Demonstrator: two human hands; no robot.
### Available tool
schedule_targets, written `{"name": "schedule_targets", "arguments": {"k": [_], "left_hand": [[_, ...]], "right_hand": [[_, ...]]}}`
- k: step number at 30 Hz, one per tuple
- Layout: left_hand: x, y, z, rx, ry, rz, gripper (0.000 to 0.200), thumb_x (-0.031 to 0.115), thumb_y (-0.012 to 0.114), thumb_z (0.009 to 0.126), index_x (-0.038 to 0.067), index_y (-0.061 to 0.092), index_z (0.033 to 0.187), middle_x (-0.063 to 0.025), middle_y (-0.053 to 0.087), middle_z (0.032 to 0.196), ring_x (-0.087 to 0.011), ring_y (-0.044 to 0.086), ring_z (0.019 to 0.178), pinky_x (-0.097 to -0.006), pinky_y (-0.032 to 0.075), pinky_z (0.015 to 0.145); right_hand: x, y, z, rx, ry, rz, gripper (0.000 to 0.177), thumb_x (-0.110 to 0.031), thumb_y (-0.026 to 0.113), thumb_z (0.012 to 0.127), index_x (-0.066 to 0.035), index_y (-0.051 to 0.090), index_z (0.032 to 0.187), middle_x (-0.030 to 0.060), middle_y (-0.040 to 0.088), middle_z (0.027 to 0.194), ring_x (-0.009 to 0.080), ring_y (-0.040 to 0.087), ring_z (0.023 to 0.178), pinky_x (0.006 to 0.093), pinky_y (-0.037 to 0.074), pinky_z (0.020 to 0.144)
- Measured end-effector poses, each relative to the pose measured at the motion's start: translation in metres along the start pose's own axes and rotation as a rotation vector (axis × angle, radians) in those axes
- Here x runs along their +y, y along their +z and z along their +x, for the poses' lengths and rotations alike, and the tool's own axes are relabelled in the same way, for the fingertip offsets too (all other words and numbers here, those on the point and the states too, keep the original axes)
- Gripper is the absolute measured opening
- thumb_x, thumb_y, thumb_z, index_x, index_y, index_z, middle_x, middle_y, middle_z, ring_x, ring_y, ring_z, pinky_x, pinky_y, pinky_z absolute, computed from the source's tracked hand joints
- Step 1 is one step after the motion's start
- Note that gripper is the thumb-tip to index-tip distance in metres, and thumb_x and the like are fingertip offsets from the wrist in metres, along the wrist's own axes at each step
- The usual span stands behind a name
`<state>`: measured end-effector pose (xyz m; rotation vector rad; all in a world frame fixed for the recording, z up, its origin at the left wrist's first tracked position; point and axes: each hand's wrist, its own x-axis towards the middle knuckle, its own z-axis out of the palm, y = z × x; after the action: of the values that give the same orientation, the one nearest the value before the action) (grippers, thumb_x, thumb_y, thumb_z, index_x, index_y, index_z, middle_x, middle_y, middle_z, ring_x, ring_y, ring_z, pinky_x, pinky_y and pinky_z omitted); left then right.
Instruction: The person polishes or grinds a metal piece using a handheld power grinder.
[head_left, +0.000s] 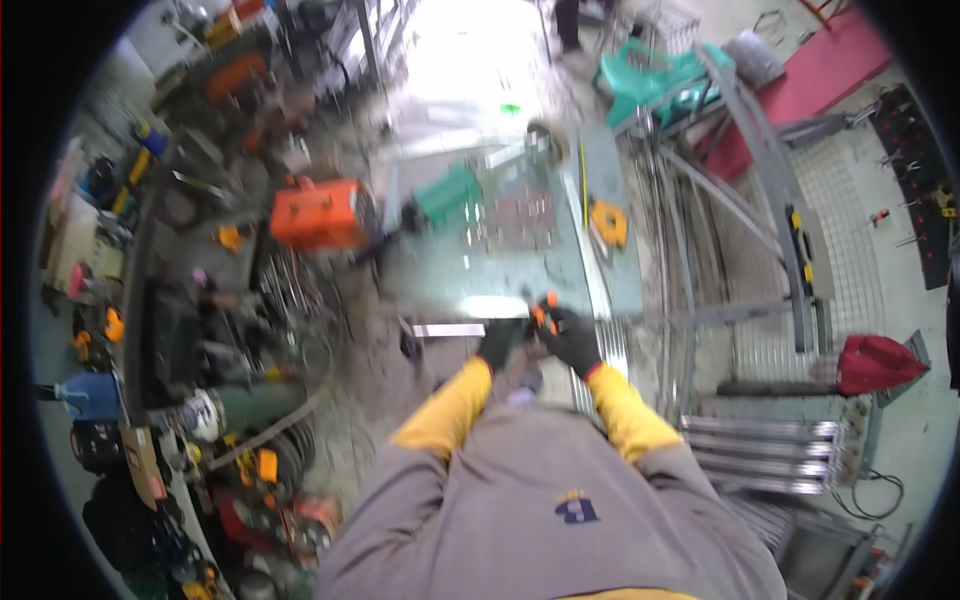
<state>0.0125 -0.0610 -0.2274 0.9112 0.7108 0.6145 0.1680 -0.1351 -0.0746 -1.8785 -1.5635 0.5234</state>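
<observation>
My left hand [503, 343], in a dark glove, is closed at the near edge of the metal worktable [430, 285]. A flat, shiny metal strip [448, 330] runs out of it to the left. My right hand [573, 341], also gloved, is closed round a small orange-and-black hand tool [545, 313], whose exact kind is blurred. The tool's tip lies between the two hands, close to the left fingers. Further up the table lie a green power tool [445, 195], which looks like an angle grinder, and a yellow tape measure [608, 223] with its blade out.
An orange toolbox [320, 214] sits left of the table. Long metal profiles and a metal frame [740, 190] stand on the right. A green gas cylinder [255, 408] lies at the lower left, near hoses. Stacked metal tubes [760, 450] are at the lower right.
</observation>
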Motion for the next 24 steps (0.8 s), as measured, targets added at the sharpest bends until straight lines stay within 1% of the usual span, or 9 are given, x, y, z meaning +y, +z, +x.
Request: {"name": "schedule_targets", "arguments": {"k": [1,3,4,7,14,16,20,23,24], "left_hand": [[0.005,0.004,-0.003,0.027,-0.072,-0.121,0.032,0.024,0.063,0.107,0.003,0.067,0.131,-0.0062,0.070,0.119,-0.0186,0.068,0.102,-0.0351,0.058,0.093],[0.016,0.014,-0.011,0.067,-0.109,-0.326,0.028,0.018,0.066,0.104,0.003,0.068,0.128,-0.0076,0.072,0.113,-0.0213,0.071,0.099,-0.0359,0.060,0.089],[0.023,0.017,-0.014,0.089,-0.101,-0.385,0.027,0.016,0.068,0.103,0.003,0.069,0.126,-0.0077,0.072,0.112,-0.0214,0.071,0.098,-0.0361,0.060,0.087],[0.021,0.019,-0.014,0.115,-0.041,-0.322,0.021,0.013,0.067,0.103,0.003,0.069,0.121,-0.0074,0.072,0.109,-0.0202,0.071,0.094,-0.0372,0.061,0.084],[0.038,0.037,-0.025,0.245,-0.067,-0.281,0.024,0.011,0.065,0.102,0.001,0.068,0.123,-0.0088,0.073,0.110,-0.0184,0.071,0.096,-0.0334,0.059,0.087],[0.039,0.043,-0.028,0.304,-0.043,-0.283,0.021,0.014,0.065,0.100,0.000,0.071,0.115,-0.0052,0.074,0.100,-0.0150,0.070,0.087,-0.0304,0.057,0.077],[0.034,0.040,-0.021,0.304,-0.097,-0.313,0.022,0.013,0.065,0.102,0.000,0.069,0.119,-0.0079,0.074,0.108,-0.0177,0.072,0.094,-0.0320,0.059,0.082],[0.048,0.032,-0.033,0.207,-0.138,-0.239,0.019,0.013,0.066,0.099,0.002,0.070,0.114,-0.0104,0.075,0.104,-0.0238,0.073,0.089,-0.0373,0.059,0.079],[0.071,0.035,-0.050,0.180,-0.110,0.403,0.018,0.015,0.068,0.096,0.005,0.071,0.112,-0.0124,0.074,0.102,-0.0287,0.072,0.087,-0.0408,0.058,0.079]], "right_hand": [[-0.003,-0.005,0.002,-0.089,0.105,0.083,0.044,-0.034,0.079,0.090,-0.007,0.074,0.124,0.0182,0.077,0.110,0.0322,0.076,0.096,0.0413,0.059,0.084],[0.000,-0.004,0.003,-0.099,0.034,0.189,0.036,-0.022,0.077,0.090,-0.004,0.073,0.121,0.0155,0.076,0.105,0.0281,0.075,0.089,0.0376,0.058,0.078],[-0.004,-0.007,0.005,-0.105,-0.014,0.114,0.033,-0.020,0.077,0.089,-0.004,0.073,0.117,0.0150,0.075,0.103,0.0261,0.074,0.088,0.0370,0.057,0.077],[-0.006,-0.004,0.003,-0.134,0.026,0.179,0.032,-0.018,0.076,0.088,-0.003,0.072,0.117,0.0155,0.074,0.104,0.0268,0.073,0.090,0.0373,0.056,0.078],[-0.004,0.004,0.000,-0.085,0.040,0.188,0.033,-0.016,0.074,0.089,-0.003,0.071,0.119,0.0149,0.073,0.102,0.0270,0.070,0.087,0.0394,0.056,0.079],[-0.004,-0.002,0.001,-0.142,0.040,0.112,0.033,-0.015,0.074,0.089,-0.003,0.071,0.119,0.0145,0.073,0.102,0.0261,0.070,0.088,0.0382,0.056,0.080],[-0.003,-0.004,0.005,-0.177,0.063,0.207,0.034,-0.016,0.075,0.088,-0.005,0.071,0.120,0.0134,0.073,0.103,0.0244,0.070,0.089,0.0368,0.056,0.080],[0.002,-0.002,0.004,-0.171,0.033,0.171,0.035,-0.017,0.076,0.088,-0.006,0.070,0.122,0.0119,0.072,0.107,0.0228,0.070,0.090,0.0359,0.056,0.080],[0.008,0.001,0.003,-0.178,0.077,0.217,0.036,-0.018,0.076,0.089,-0.007,0.070,0.122,0.0114,0.072,0.108,0.0228,0.070,0.091,0.0361,0.056,0.081]]}}
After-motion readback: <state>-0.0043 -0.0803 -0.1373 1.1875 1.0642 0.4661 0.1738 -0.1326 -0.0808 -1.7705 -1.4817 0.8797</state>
